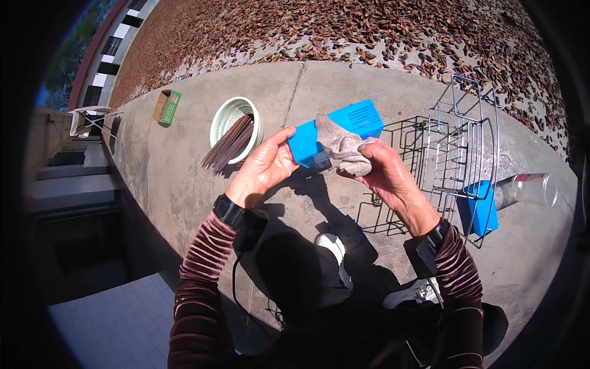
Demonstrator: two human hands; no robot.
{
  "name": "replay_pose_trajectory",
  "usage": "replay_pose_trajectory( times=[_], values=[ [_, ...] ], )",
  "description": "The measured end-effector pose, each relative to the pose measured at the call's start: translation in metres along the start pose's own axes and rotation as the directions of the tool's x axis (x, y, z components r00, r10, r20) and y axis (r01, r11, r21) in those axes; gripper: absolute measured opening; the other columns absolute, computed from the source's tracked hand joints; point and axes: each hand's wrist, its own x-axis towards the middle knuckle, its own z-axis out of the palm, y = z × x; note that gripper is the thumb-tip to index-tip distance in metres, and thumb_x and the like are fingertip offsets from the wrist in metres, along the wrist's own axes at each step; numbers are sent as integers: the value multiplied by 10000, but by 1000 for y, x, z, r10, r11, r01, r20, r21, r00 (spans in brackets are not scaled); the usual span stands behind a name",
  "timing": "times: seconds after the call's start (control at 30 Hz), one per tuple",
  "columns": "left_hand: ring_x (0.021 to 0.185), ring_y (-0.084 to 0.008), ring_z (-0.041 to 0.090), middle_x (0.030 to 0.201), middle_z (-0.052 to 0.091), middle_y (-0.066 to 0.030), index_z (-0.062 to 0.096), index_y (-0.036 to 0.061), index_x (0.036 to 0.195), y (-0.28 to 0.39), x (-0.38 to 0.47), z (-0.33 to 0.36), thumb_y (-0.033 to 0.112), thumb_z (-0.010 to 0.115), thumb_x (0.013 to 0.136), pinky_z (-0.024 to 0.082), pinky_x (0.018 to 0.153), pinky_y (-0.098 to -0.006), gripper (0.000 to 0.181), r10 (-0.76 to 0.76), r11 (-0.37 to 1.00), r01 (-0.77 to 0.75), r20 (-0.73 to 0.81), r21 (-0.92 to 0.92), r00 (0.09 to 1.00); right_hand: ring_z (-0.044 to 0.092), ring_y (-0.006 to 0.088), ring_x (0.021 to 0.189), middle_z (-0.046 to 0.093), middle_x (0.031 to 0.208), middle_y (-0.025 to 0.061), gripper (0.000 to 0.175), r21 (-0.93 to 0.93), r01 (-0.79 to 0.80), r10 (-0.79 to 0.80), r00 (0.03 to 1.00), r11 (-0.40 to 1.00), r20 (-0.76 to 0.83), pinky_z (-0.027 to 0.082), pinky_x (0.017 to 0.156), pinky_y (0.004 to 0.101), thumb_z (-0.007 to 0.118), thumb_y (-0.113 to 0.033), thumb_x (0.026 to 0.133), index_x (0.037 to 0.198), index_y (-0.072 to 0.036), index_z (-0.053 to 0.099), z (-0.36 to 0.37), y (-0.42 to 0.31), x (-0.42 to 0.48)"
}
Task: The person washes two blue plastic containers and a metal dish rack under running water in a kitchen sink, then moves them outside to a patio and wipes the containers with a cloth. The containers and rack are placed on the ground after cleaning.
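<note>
In my left hand (269,163) I grip one end of a blue plastic box (359,117) with slots at its far end. The box is held up in front of me, tilted, its slotted end pointing away to the right. My right hand (392,177) pinches a crumpled grey-beige cloth (339,140) that lies across the middle of the box. The cloth hides part of the box's side, and my right fingertips are partly behind it.
A metal wire rack (461,152) stands on the right, with a second blue box (484,207) and a clear jar (532,189) beside it. Dark chopsticks (233,143) lean in a pale green basket (214,127). A green carton (170,108) sits farther left. Brown husks (368,27) cover the concrete beyond.
</note>
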Motion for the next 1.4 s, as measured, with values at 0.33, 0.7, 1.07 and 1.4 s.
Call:
replay_pose_trajectory(
  times=[0.33,0.7,1.07,1.4],
  values=[
    [1096,-250,579,1217,589,-150,497,-18,1198,-56,26,-60,171,529,944,403,1039,-412,319,81,977,-72,39,-199,996,467,68,589,517,668,-11,266,-761,-3,143,983,649,117,381,522,238,609,-300,934,962,-38,573,-37,1,0],
    [1190,-302,529,1294,537,-170,436,-16,1286,6,7,-44,118,542,912,405,1045,-456,412,303,941,-313,-93,-129,948,554,330,869,531,895,177,179,-854,425,-160,860,-299,484,443,731,411,581,-180,893,950,-11,564,37,-39,18],
    [1212,-287,496,1313,508,-165,418,-35,1303,0,12,-73,115,607,867,368,1077,-414,498,347,888,-339,-31,-311,937,590,475,735,609,770,289,311,-874,179,-348,867,-452,357,463,657,507,506,-271,938,896,35,473,25,-79,74],
    [1220,-337,488,1336,473,-225,399,-54,1305,18,-2,-58,167,432,960,358,1081,-463,411,356,877,-331,9,-348,934,573,136,697,606,856,40,254,-392,164,-188,982,905,-21,509,644,303,457,-276,998,993,-38,548,52,-86,50]
  ],
)
